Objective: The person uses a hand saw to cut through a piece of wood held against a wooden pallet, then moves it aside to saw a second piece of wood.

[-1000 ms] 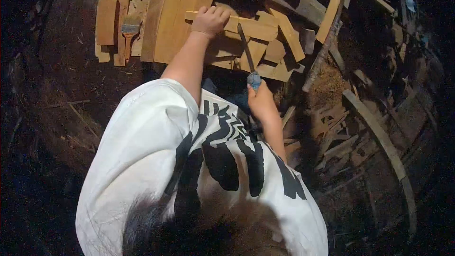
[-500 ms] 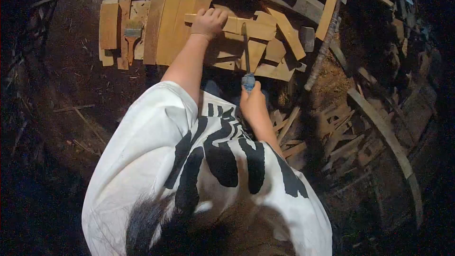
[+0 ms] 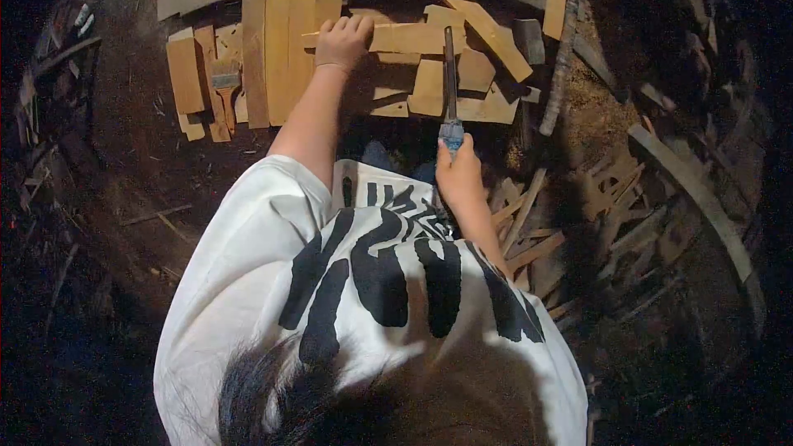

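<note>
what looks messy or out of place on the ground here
Offcuts and slivers of wood lie strewn in a loose heap right of the person, unlike the planks laid side by side. A paintbrush lies among the short boards at the left.

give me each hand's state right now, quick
Left hand: closed over the wood strip, pressing it down.
Right hand: closed, grip on the blue handle of the long tool.

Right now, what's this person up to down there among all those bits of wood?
A person in a white shirt with black markings is bent over a pile of wood pieces. The left hand presses on a long wooden strip, while the right hand grips a blue-handled tool whose blade lies across that strip. A paintbrush lies untouched among the planks to the left.
</note>
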Available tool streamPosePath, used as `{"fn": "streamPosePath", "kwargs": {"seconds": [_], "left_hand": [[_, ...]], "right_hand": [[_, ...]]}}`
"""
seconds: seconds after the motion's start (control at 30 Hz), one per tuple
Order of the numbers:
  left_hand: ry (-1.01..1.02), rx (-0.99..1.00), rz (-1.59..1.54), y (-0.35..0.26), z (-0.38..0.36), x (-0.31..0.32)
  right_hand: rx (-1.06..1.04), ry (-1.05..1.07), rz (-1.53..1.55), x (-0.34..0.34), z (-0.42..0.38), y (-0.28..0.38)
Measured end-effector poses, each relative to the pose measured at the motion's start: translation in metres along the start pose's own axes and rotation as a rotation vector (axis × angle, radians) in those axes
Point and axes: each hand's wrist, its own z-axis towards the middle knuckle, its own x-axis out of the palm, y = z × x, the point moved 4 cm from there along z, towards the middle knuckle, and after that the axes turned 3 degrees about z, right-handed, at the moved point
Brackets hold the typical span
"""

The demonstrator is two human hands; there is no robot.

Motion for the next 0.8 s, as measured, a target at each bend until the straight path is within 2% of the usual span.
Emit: {"fn": "streamPosePath", "kwargs": {"seconds": [0.13,0.2,0.3,0.57,0.63,0.7,0.73,0.8], "left_hand": [[-0.033,0.011,-0.018,0.004,-0.001,0.000],[-0.059,0.037,-0.032,0.006,-0.001,-0.008],[0.164,0.054,-0.073,0.010,-0.003,-0.009],[0.215,0.107,-0.349,0.027,-0.004,-0.024],[0.196,0.128,-0.388,0.029,-0.002,-0.040],[0.260,0.015,-0.345,0.029,-0.001,-0.048],[0.259,0.006,-0.342,0.029,-0.003,-0.044],[0.095,0.033,-0.279,0.029,-0.007,-0.042]], "right_hand": [[0.044,-0.016,0.035,-0.006,-0.004,-0.010],[-0.035,-0.070,0.034,-0.009,-0.005,-0.016],[0.072,-0.050,0.047,-0.012,-0.006,-0.030],[-0.010,-0.108,-0.018,-0.016,-0.004,-0.056],[-0.028,-0.116,-0.033,-0.022,-0.005,-0.040],[0.091,-0.069,-0.016,-0.027,-0.009,-0.025],[0.084,-0.063,-0.020,-0.025,-0.009,-0.023],[0.075,-0.054,-0.043,-0.021,-0.008,-0.022]]}}
